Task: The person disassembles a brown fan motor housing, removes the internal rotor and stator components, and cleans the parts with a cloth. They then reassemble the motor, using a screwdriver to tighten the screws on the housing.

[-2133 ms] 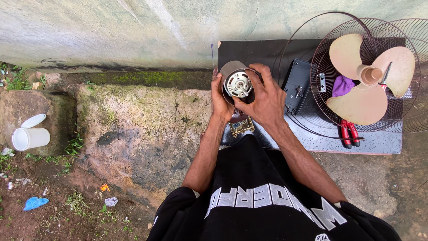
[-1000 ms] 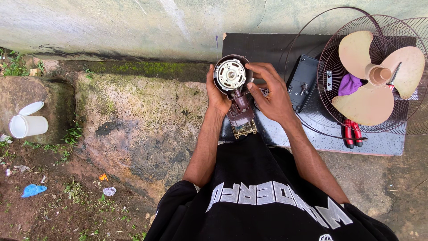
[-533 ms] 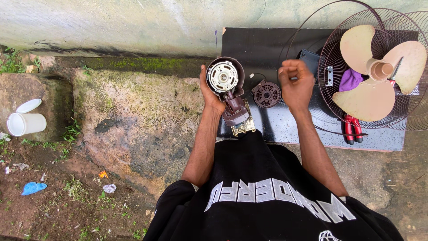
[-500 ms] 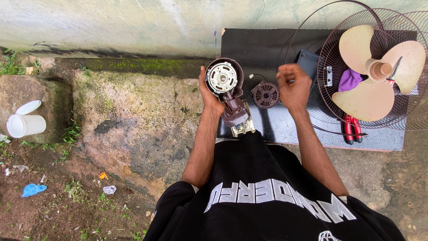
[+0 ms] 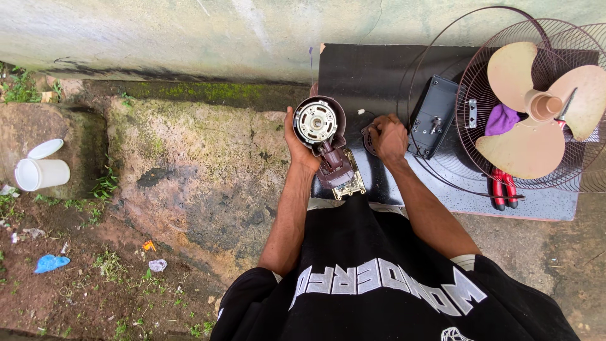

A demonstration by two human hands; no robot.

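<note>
My left hand grips a brown fan motor and holds it upright above the edge of a black mat. The motor's open face with its silver core points up at me, and its neck and bracket hang below. My right hand rests on the mat just right of the motor. Its fingers are curled over a small dark round motor part, which is mostly hidden under them.
A black control box lies right of my right hand. Beyond it a wire fan guard holds a beige blade and a purple cloth. Red pliers lie on the mat. A white cup stands far left on stone.
The round part came off the motor and lay on the mat while my right hand was raised. That hand has now dropped onto the part. The motor stays in my left hand.
</note>
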